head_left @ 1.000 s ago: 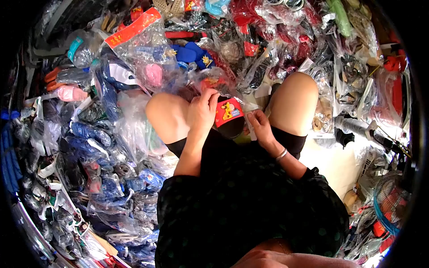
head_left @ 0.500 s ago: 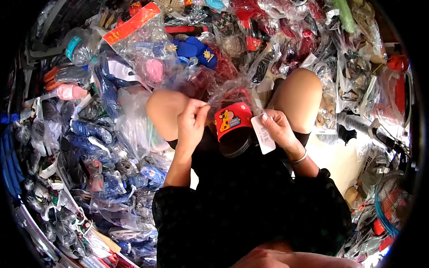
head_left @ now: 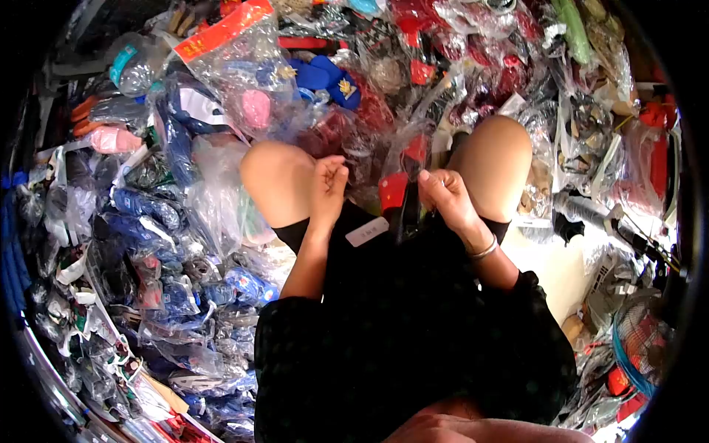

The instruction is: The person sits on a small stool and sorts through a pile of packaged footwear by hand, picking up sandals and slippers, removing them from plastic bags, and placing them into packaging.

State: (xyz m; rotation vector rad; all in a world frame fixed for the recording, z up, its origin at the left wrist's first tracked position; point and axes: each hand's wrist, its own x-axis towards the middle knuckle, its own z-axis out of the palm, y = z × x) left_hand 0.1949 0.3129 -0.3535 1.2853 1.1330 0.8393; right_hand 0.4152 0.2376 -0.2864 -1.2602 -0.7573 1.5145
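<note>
Between my knees hangs a red and black sandal [head_left: 393, 190] in a clear plastic bag [head_left: 402, 151], seen partly from the side. My right hand [head_left: 449, 198] pinches the bag's edge to the right of the sandal. My left hand [head_left: 329, 188] is at the left knee, apart from the sandal, with its fingers curled; whether a thin thing is between them is too small to tell. A white tag [head_left: 367, 232] shows below and left of the sandal, over the black clothing.
Bagged shoes [head_left: 148, 210] are heaped along the left. Blue slippers [head_left: 317, 76] and bagged red items [head_left: 509, 74] lie ahead. A plastic bottle [head_left: 133, 66] is at the upper left, and a fan [head_left: 641, 336] at the lower right.
The sandal has turned, so its printed front no longer shows. The white tag has gone from my right hand to the sandal's lower left. My right hand has moved up slightly.
</note>
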